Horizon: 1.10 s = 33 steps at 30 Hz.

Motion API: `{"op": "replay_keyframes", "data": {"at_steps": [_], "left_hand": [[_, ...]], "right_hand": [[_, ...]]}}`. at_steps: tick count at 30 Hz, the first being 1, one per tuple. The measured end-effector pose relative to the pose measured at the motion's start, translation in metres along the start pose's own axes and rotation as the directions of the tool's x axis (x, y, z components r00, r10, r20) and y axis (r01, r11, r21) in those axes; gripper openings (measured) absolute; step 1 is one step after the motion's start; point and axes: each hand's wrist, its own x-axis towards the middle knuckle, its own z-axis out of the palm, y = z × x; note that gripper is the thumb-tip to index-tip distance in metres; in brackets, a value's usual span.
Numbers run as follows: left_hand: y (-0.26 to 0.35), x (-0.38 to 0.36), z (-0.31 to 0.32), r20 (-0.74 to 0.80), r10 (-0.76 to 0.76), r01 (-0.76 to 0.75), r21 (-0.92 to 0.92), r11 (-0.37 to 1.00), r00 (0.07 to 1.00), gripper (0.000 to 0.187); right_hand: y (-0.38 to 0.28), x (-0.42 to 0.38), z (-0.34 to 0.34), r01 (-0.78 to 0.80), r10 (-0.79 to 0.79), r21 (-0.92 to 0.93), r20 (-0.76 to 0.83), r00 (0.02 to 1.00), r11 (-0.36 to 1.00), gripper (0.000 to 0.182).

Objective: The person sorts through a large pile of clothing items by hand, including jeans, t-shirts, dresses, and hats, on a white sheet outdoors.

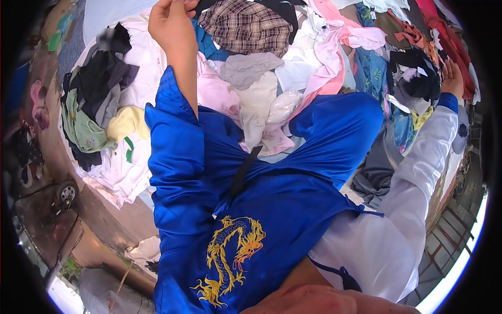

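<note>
My left hand [170,22], at the end of a blue sleeve, is raised at the top edge with its fingers curled together. Part of it is cut off by the frame, and I cannot tell what is between the fingertips. Close to its right lies a brown plaid garment [247,27] over dark and teal cloth. Out at the far right, my right hand [452,79] in a white sleeve has its fingers stretched out, between a dark garment [418,73] and a red cloth [454,49]. Pink garments [217,91] and a grey cloth [250,69] are heaped before my lap.
On the left, a pile holds black clothing [107,73], a green garment [83,125] and a yellow cloth [128,123] on a pale pink sheet [117,175]. My folded legs [340,125] take up the middle. A small wheel [67,193] stands at the lower left.
</note>
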Motion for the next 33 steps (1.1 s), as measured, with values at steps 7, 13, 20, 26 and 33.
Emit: {"op": "replay_keyframes", "data": {"at_steps": [7,13,20,26,33], "left_hand": [[-0.005,-0.014,0.017,0.066,-0.005,0.001,0.052,0.999,0.998,0.011],[0.001,-0.013,0.001,0.049,-0.031,0.02,0.212,0.977,0.998,0.01],[0.021,-0.024,0.013,0.061,-0.114,0.091,0.301,0.949,0.992,0.009],[0.001,-0.022,-0.001,0.159,-0.067,0.016,0.304,0.953,0.985,0.015],[-0.017,-0.029,-0.004,0.524,-0.385,0.001,0.591,0.807,0.76,0.041]], "right_hand": [[0.266,-0.245,0.281,-0.215,0.624,-0.638,0.531,0.574,0.74,0.022],[0.372,-0.421,0.327,0.312,0.614,-0.744,0.665,0.425,0.59,0.017],[0.358,-0.488,0.349,0.816,0.519,-0.267,0.853,-0.047,0.512,0.025],[0.403,-0.471,0.378,0.83,0.406,-0.293,0.909,0.089,0.474,0.019],[0.154,-0.345,0.387,0.298,0.173,-0.248,0.951,0.256,0.922,0.019]]}}
